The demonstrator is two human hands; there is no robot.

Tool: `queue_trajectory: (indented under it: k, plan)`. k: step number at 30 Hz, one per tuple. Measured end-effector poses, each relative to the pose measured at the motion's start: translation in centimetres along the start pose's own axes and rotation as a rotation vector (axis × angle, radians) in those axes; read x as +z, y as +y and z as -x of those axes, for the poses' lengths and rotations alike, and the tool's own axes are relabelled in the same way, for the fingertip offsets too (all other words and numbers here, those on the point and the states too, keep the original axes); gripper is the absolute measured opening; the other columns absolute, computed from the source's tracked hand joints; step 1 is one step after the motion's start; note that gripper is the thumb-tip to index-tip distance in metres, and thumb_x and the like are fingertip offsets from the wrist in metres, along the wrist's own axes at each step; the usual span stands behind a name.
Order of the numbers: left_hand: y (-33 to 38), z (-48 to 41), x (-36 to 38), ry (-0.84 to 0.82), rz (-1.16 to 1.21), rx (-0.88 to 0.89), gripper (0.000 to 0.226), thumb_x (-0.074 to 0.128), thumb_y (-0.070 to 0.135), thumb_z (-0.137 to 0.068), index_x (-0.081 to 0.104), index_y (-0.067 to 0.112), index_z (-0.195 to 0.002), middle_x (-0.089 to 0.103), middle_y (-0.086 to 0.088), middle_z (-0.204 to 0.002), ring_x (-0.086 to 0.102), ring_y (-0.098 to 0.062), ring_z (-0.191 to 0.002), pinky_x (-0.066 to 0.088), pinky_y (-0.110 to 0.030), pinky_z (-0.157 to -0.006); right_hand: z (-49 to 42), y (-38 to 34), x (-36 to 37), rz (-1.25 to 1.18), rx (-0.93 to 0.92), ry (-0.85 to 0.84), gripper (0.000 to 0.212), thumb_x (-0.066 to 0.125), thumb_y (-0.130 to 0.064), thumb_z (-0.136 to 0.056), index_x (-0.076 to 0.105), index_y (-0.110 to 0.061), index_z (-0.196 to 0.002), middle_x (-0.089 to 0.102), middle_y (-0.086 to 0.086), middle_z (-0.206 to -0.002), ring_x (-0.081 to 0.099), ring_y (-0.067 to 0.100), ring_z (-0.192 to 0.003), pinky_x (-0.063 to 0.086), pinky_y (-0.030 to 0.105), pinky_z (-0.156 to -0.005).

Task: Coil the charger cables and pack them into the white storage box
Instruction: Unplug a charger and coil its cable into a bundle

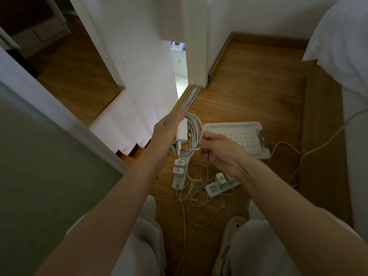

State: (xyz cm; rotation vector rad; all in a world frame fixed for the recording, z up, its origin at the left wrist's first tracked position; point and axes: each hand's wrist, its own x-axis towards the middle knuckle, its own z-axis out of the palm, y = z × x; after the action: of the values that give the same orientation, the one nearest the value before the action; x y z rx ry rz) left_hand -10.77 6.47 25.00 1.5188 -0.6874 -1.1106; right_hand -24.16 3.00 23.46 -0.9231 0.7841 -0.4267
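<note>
Far left: pale wall with a white ledge, and wooden stair treads showing below it. Left grip is raised above the wooden floor, fingers curled round a coiled white cable of several loops. The same grip holds a white charger block against the coil, cable socket end pointing down. Right grip is just beside the coil, thumb and forefinger pinching the cable at the coil's lower right edge. On the floor below the grips, in order: a white power strip with two adapters plugged in, a tangle of loose thin cables, and a second power strip carrying more adapters. White storage box sits on the floor right of the coil and behind the right grip, its perforated surface facing up. The coil is in the air to the box's left, apart from it. One more white cable runs over the floor to the bed, far right.
</note>
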Motion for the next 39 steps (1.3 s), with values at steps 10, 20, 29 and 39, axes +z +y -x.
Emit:
queue_trajectory:
  k: [10,20,29,39]
  plan:
    - [-0.7,0.2,-0.4,-0.048,-0.026,-0.046,0.026,0.051,0.046,-0.09,0.06,0.021,-0.095,0.066,-0.002,-0.079,0.065,-0.011,-0.064,0.051,-0.022,-0.051,-1.0,2.2,0.5,-0.14,0.062,0.13,0.019,0.049,-0.01,-0.095,0.066,-0.016,-0.098,0.064,-0.001,-0.084,0.049,0.009,-0.074,0.039,0.02,-0.067]
    - [-1.1,-0.5,-0.4,0.188,-0.076,-0.012,0.025,0.055,0.039,-0.09,0.059,0.015,-0.096,0.06,0.0,-0.08,0.059,-0.008,-0.067,0.048,-0.014,-0.046,-0.9,1.7,1.3,0.171,-0.051,0.222,0.023,0.046,-0.018,-0.097,0.068,-0.014,-0.096,0.065,-0.003,-0.088,0.054,0.008,-0.083,0.042,0.026,-0.083]
    - [-1.4,-0.4,0.0,0.194,-0.205,0.156,0.017,0.057,0.032,-0.09,0.058,0.015,-0.086,0.059,0.002,-0.076,0.059,-0.005,-0.063,0.045,-0.01,-0.046,0.3,1.2,1.7,0.238,-0.177,0.252,0.007,0.065,-0.016,-0.086,0.07,-0.011,-0.084,0.069,0.004,-0.08,0.063,0.02,-0.082,0.054,0.032,-0.083]
    - [-0.8,-1.1,-1.1,-0.103,0.056,-0.09,0.043,0.051,0.046,-0.09,0.062,0.007,-0.103,0.063,-0.01,-0.081,0.06,-0.018,-0.069,0.052,-0.028,-0.062,0.1,0.8,1.3,-0.075,-0.126,0.022,0.015,0.051,-0.006,-0.093,0.064,0.002,-0.096,0.068,0.006,-0.084,0.066,0.014,-0.082,0.054,0.026,-0.084]
